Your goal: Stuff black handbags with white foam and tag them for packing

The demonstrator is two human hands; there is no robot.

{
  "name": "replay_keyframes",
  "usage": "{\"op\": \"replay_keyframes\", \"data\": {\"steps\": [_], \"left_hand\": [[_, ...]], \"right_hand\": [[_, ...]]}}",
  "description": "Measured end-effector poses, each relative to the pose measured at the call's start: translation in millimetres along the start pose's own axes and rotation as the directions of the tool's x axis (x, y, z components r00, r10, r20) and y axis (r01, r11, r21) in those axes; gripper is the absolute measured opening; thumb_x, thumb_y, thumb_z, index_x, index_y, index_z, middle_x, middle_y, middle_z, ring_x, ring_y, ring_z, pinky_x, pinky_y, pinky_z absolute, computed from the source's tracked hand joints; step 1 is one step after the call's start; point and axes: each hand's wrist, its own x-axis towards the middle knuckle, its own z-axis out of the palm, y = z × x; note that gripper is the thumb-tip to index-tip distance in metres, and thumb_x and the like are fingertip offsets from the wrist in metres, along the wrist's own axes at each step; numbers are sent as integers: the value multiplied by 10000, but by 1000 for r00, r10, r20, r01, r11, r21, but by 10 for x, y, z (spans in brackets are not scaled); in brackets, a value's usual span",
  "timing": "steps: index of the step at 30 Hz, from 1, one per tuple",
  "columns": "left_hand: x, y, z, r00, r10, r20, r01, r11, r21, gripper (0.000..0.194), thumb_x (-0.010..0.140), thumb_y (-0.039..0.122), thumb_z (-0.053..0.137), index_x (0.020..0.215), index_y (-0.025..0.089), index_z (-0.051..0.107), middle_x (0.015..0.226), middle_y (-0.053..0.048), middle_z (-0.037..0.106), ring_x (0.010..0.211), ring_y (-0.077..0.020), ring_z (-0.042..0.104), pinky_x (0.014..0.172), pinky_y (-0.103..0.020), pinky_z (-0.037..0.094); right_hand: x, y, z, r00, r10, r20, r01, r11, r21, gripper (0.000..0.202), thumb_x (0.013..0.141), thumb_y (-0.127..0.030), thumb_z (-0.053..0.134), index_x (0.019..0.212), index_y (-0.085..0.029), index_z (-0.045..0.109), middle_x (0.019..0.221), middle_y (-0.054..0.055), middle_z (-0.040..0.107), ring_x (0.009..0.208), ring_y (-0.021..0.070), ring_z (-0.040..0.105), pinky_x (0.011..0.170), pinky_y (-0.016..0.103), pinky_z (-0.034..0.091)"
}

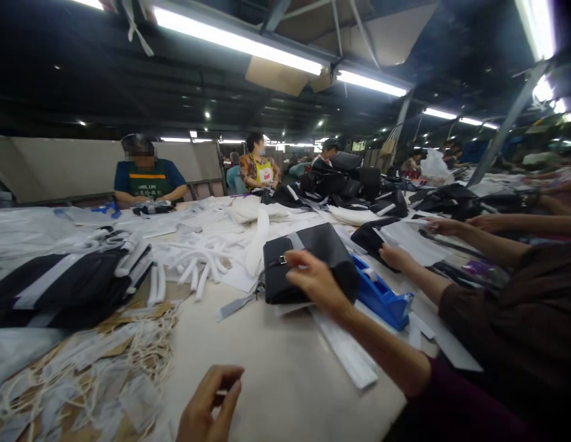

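A black bag (pixel 308 242) with a metal buckle lies on the table, a grey-white strip across its top. My right hand (pixel 315 281) reaches over the bag's front beside the buckle, fingers bent and somewhat apart. Nothing shows in its grasp; whether the fingertips touch the bag I cannot tell. Low in the view, my left hand (pixel 212 402) is over the pale tabletop (pixel 262 368), thumb and forefinger curved with a small gap and nothing between them. A grey tag (pixel 237 306) lies at the bag's left corner. Behind the bag's right side stands a blue tape dispenser (pixel 382 301).
Stacked black bags (pixel 59 282), white foam tubes (pixel 200 264) and a heap of corded packets (pixel 124 374) lie to the left. White strips (pixel 347 350) extend below the bag. At right, a co-worker's hands (pixel 396 258) hold white sheet material. Several people sit across the table.
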Motion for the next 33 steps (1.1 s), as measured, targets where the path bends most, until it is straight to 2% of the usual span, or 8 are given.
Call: {"op": "replay_keyframes", "data": {"steps": [3,5,9,13,18,26,30,33], "left_hand": [[417,369,203,998,54,26,-54,998,-16,265,735,353,657,965,222,682,983,-67,662,889,-254,612,691,-313,517],[815,627,427,994,110,4,-110,991,70,266,760,273,573,993,186,668,1009,-87,644,896,-246,606,710,-332,521],[1539,1007,952,992,69,-106,-34,954,297,392,720,201,598,1110,221,630,1261,-121,535,1202,-329,458,1018,-501,351],[1830,1019,1350,981,-101,-166,154,925,347,542,720,303,641,1247,265,520,1302,-159,478,1223,-422,413,964,-625,315],[1729,761,1536,969,-109,-222,184,917,354,604,751,329,623,1319,320,418,1391,-150,356,1274,-415,354,995,-601,280],[1330,533,1487,925,-12,-380,98,973,209,578,754,254,633,1276,303,392,1359,-118,328,1248,-349,369,989,-505,333],[1108,443,1333,888,36,-458,13,994,104,523,743,186,645,1190,246,381,1286,-94,400,1254,-262,363,1034,-433,325],[863,364,1146,871,45,-489,-34,999,31,508,729,148,661,1157,217,396,1233,-80,449,1218,-225,402,1036,-385,346]], "right_hand": [[472,19,-966,873,169,-458,-235,968,-91,415,592,-136,773,987,-188,657,1093,36,640,1121,179,539,1009,299,396],[768,102,-1262,836,296,-462,-368,927,-72,357,543,-163,819,857,-130,654,971,93,665,1067,244,568,946,379,447],[1025,280,-1313,810,460,-363,-512,857,-56,291,543,-243,838,682,-121,613,702,94,660,831,275,641,707,427,528],[1060,352,-1210,816,451,-360,-517,849,-110,249,589,-255,820,667,-154,606,647,57,651,765,227,644,653,350,527],[1044,320,-1142,853,354,-384,-480,821,-309,192,577,-156,799,630,-140,615,636,90,649,811,274,634,675,358,506],[789,-89,-840,945,90,-313,-293,655,-697,79,693,-179,683,755,-137,705,917,165,674,1086,385,554,871,446,408],[303,-408,-486,974,-166,-152,-59,463,-884,257,849,-276,540,1009,-170,711,953,167,682,1014,347,599,834,417,415],[-280,-573,-211,932,-362,10,155,375,-914,346,906,-279,465,1194,-194,638,1064,150,682,977,305,618,814,387,429]]}}
